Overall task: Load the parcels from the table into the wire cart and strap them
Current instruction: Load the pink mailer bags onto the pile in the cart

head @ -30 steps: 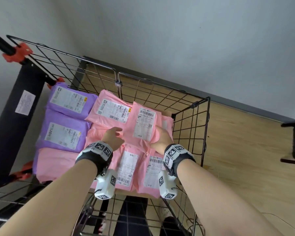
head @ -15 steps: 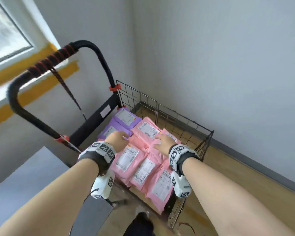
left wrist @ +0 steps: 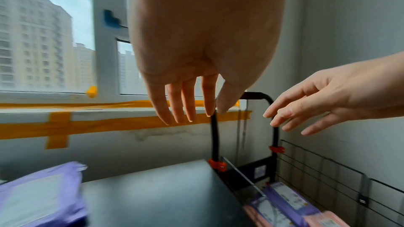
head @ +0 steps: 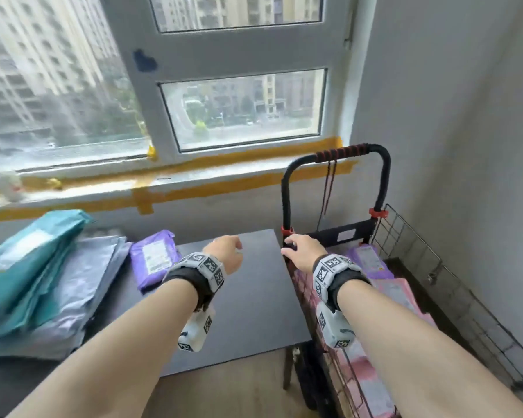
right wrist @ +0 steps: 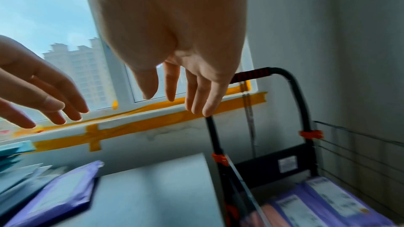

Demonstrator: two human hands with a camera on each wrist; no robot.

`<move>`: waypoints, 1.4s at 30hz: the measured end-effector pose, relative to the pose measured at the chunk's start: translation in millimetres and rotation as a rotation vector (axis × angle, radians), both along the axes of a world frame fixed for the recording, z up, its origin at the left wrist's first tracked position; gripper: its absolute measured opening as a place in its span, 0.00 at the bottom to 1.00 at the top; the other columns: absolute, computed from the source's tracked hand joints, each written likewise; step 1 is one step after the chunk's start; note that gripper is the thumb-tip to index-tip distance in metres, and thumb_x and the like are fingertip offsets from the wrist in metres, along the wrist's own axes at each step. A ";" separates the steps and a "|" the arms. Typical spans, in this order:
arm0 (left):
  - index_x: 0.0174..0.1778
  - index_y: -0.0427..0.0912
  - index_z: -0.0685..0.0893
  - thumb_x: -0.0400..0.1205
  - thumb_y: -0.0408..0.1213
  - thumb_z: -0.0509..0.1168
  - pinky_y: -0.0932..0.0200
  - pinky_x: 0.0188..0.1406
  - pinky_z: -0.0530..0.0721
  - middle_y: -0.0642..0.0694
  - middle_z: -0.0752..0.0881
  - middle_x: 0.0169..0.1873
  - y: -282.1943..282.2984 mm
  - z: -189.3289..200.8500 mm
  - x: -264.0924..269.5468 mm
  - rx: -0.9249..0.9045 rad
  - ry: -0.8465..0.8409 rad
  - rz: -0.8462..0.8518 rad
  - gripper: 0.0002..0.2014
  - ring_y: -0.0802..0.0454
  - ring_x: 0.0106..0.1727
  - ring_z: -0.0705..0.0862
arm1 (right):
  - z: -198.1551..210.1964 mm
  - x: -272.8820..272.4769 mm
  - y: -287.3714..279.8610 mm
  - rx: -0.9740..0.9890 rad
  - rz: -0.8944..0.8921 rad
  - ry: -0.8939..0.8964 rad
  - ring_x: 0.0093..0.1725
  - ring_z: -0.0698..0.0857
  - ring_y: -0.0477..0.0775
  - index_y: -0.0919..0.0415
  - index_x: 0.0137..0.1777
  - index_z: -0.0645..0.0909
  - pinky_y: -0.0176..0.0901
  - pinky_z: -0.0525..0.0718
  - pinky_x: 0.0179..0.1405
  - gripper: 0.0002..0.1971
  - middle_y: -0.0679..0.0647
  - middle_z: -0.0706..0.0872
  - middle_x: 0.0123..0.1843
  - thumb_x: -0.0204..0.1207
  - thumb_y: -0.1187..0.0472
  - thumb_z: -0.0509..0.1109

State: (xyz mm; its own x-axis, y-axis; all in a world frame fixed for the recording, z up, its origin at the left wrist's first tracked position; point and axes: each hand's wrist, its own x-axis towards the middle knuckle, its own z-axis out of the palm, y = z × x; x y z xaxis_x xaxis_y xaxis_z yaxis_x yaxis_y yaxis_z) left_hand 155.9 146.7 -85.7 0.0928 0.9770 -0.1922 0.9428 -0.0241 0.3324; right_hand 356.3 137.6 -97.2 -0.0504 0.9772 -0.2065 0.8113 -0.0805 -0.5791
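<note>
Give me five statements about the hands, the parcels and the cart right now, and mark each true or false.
1. Both hands are empty. True: the left hand and the right hand hold nothing, fingers loosely extended.
2. The table is bare of parcels. False: a purple parcel, a teal parcel and grey ones remain on the table.
3. Pink and purple parcels lie in the wire cart. True.
4. A cord hangs from the cart handle. True: the dark cord hangs loose.
5. The left hand grips the cart handle. False: it hangs above the table.
</note>
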 end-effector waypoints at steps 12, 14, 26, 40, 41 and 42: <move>0.69 0.42 0.76 0.80 0.36 0.59 0.58 0.65 0.74 0.41 0.80 0.66 15.6 -51.0 -232.1 -0.083 -0.035 0.354 0.19 0.44 0.67 0.79 | -35.9 -229.0 71.0 -0.076 0.251 0.001 0.74 0.74 0.54 0.59 0.73 0.73 0.43 0.70 0.72 0.22 0.56 0.77 0.74 0.81 0.54 0.65; 0.69 0.41 0.75 0.80 0.36 0.59 0.57 0.65 0.75 0.41 0.80 0.66 30.9 -67.0 -256.5 -0.125 -0.057 0.356 0.20 0.44 0.66 0.79 | -49.5 -256.3 87.8 -0.114 0.243 -0.002 0.74 0.74 0.54 0.59 0.73 0.73 0.43 0.70 0.73 0.22 0.55 0.77 0.74 0.81 0.54 0.65; 0.73 0.33 0.68 0.79 0.35 0.64 0.55 0.62 0.75 0.35 0.79 0.65 110.1 -177.1 -308.4 -0.343 -0.246 0.498 0.27 0.39 0.66 0.78 | -148.4 -325.9 164.9 -0.319 0.016 0.091 0.76 0.70 0.57 0.60 0.80 0.60 0.47 0.68 0.73 0.34 0.58 0.68 0.79 0.78 0.54 0.69; 0.55 0.23 0.84 0.78 0.27 0.67 0.56 0.47 0.75 0.35 0.86 0.46 107.2 -218.4 -279.7 -0.288 -0.588 0.759 0.13 0.46 0.45 0.80 | -190.7 -294.9 147.3 -0.334 -0.227 0.414 0.60 0.84 0.59 0.66 0.64 0.78 0.41 0.77 0.59 0.21 0.60 0.85 0.62 0.71 0.66 0.75; 0.55 0.24 0.83 0.78 0.27 0.67 0.52 0.47 0.79 0.35 0.86 0.46 104.5 -217.5 -273.6 -0.313 -0.639 0.770 0.12 0.45 0.44 0.80 | -188.3 -285.5 142.3 -0.331 -0.231 0.430 0.59 0.84 0.59 0.66 0.63 0.79 0.39 0.77 0.57 0.20 0.60 0.86 0.60 0.71 0.67 0.75; 0.56 0.25 0.82 0.78 0.27 0.68 0.48 0.48 0.82 0.34 0.86 0.48 100.7 -214.6 -266.1 -0.348 -0.702 0.791 0.12 0.44 0.44 0.81 | -185.7 -275.0 136.8 -0.324 -0.237 0.446 0.59 0.85 0.59 0.66 0.62 0.80 0.38 0.76 0.55 0.20 0.60 0.86 0.60 0.71 0.67 0.76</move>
State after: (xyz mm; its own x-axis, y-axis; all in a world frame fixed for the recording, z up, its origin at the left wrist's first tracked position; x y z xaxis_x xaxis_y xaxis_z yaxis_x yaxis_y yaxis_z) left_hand -110.1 247.3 -300.3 -0.3371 0.7118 -0.6162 0.2514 0.6988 0.6697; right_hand 81.2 274.5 -282.9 0.0112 0.8631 -0.5049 0.4338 -0.4591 -0.7752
